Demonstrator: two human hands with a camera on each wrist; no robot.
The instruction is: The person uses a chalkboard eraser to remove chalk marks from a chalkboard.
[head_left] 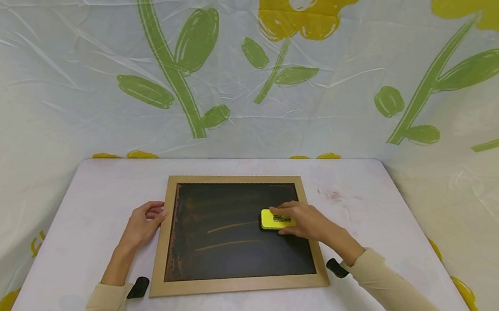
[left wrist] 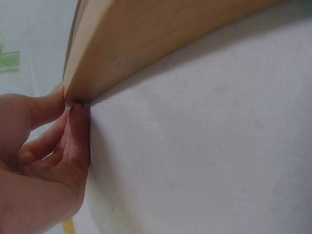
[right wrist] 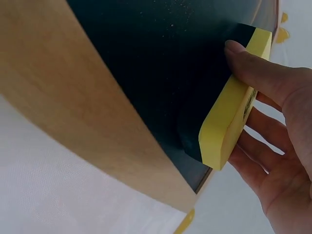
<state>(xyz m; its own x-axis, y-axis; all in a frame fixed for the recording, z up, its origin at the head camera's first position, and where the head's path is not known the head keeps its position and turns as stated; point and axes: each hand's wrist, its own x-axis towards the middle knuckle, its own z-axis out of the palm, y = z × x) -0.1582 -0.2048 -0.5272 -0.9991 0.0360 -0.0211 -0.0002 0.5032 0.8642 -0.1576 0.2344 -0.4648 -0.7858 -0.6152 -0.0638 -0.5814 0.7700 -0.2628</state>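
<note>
A chalkboard in a light wooden frame lies flat on the white table. My right hand grips a yellow eraser block pressed on the board's right middle. In the right wrist view the thumb and fingers of that hand clasp the eraser, whose dark pad lies on the black surface. My left hand holds the frame's left edge. In the left wrist view it pinches the frame at its edge. Two faint orange chalk lines run left of the eraser.
A reddish chalk smear covers the board's left side. A pink smudge marks the table right of the frame. A small black item sits by each wrist. A flower-printed sheet hangs behind and beside the table.
</note>
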